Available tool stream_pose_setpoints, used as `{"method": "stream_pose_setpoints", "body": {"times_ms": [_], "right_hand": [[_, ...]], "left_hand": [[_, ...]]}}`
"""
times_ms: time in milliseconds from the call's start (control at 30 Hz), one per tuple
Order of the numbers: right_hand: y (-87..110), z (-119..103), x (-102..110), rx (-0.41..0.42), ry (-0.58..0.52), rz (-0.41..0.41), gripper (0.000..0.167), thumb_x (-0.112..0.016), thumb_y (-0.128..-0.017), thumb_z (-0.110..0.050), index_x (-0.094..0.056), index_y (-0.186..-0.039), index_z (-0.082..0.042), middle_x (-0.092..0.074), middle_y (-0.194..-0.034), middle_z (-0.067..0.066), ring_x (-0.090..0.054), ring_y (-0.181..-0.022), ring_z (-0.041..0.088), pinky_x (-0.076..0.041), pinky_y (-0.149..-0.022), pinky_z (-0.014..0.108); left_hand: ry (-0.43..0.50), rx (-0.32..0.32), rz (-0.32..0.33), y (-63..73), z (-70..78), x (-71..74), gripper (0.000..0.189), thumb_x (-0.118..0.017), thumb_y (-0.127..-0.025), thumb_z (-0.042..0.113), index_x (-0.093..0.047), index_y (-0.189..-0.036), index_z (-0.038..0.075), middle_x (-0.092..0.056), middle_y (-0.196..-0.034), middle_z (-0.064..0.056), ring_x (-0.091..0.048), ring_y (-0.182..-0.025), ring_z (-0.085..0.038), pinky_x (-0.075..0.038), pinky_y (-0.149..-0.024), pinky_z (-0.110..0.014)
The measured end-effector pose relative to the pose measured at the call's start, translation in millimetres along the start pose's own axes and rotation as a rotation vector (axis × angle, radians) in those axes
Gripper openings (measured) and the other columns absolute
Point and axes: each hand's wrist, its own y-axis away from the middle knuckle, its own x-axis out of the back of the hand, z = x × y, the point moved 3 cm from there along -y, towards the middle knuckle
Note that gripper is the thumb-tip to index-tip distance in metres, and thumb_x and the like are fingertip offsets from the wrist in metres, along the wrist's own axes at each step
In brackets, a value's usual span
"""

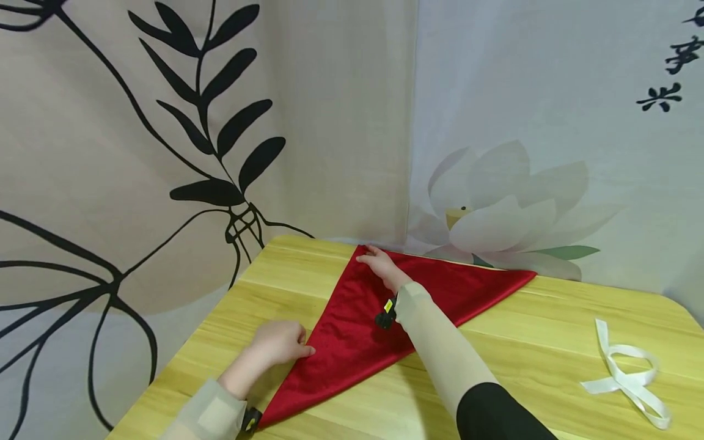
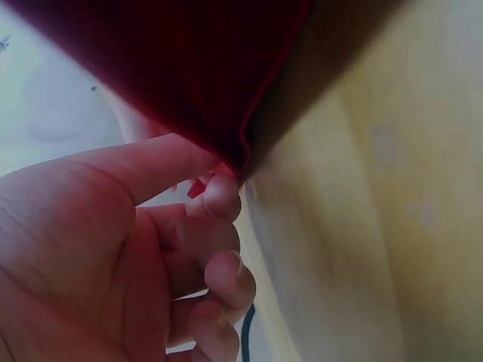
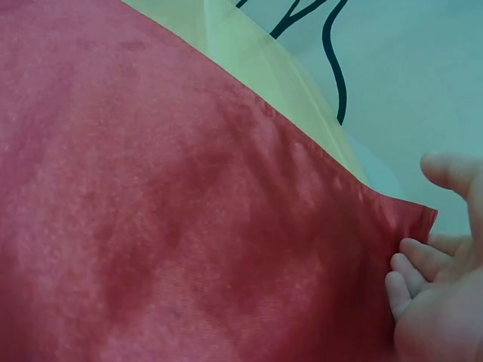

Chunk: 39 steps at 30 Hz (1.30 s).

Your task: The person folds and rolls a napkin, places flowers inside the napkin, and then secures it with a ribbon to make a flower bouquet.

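A shiny red cloth (image 1: 352, 327) lies on the table as a large triangle, one corner at the far edge. My left hand (image 1: 277, 342) is at its left edge. In the left wrist view, the left thumb and forefinger pinch the red cloth (image 2: 189, 68) at its hem. At the far corner is my right hand (image 1: 382, 266), its fingers on the fabric. From the right wrist, the fingers of that hand (image 3: 445, 302) touch the cloth (image 3: 189, 226) beside the corner tip, while the thumb stands apart from it.
A looped white ribbon (image 1: 627, 382) lies on the right part of the wooden table (image 1: 550, 342). Behind the far edge hangs a pale curtain (image 1: 341, 122) printed with black leaves and a lotus flower.
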Motion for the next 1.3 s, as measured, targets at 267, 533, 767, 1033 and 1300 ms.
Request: {"method": "stream_pose_setpoints", "body": {"times_ms": [267, 533, 767, 1033, 1300], "right_hand": [[9.9, 1, 4, 0.002, 0.024, 0.058, 0.076, -0.059, -0.095, -0.022, -0.015, -0.153, -0.001, -0.033, -0.152, 0.018, -0.029, -0.140, 0.032, -0.022, -0.113, 0.043], [18.0, 0, 10, 0.022, 0.055, 0.102, 0.053, -0.059, -0.096, -0.021, -0.043, -0.142, 0.000, -0.045, -0.143, 0.016, -0.045, -0.125, 0.029, -0.035, -0.105, 0.040], [27.2, -1, 14, 0.047, 0.030, 0.083, 0.038, -0.059, -0.096, -0.018, -0.058, -0.130, 0.001, -0.057, -0.128, 0.011, -0.052, -0.100, 0.020, -0.042, -0.093, 0.040], [52.7, -25, 5, 0.156, 0.040, -0.051, 0.033, -0.057, -0.096, -0.016, -0.061, -0.123, 0.003, -0.062, -0.122, 0.017, -0.051, -0.120, 0.040, -0.041, -0.098, 0.052], [92.1, -40, -6, 0.215, 0.018, -0.209, 0.031, -0.058, -0.096, -0.015, -0.062, -0.121, 0.003, -0.067, -0.112, 0.010, -0.061, -0.105, 0.031, -0.041, -0.096, 0.055]], "left_hand": [[0.025, -0.120, -0.027, 14.7, 13.2, 2.2, 0.043, -0.076, -0.079, 0.038, -0.045, -0.056, 0.021, -0.036, -0.051, 0.012, -0.035, -0.050, -0.007, -0.029, -0.048, -0.028], [0.137, -0.258, -0.113, 30.0, 31.0, 1.2, 0.034, -0.076, -0.080, 0.039, -0.052, -0.060, 0.024, -0.041, -0.053, 0.016, -0.037, -0.051, -0.003, -0.031, -0.049, -0.025], [0.216, -0.289, -0.239, 40.3, 33.7, -3.0, 0.030, -0.079, -0.077, 0.035, -0.055, -0.063, 0.023, -0.044, -0.056, 0.015, -0.038, -0.052, -0.002, -0.031, -0.049, -0.023], [0.224, -0.312, -0.286, 46.2, 25.1, -0.9, 0.026, -0.080, -0.075, 0.032, -0.057, -0.065, 0.022, -0.046, -0.058, 0.015, -0.038, -0.053, -0.002, -0.032, -0.052, -0.023], [0.258, -0.313, -0.290, 46.7, 11.8, 0.4, 0.023, -0.079, -0.076, 0.030, -0.059, -0.067, 0.021, -0.046, -0.058, 0.013, -0.039, -0.054, -0.003, -0.033, -0.052, -0.023]]}}
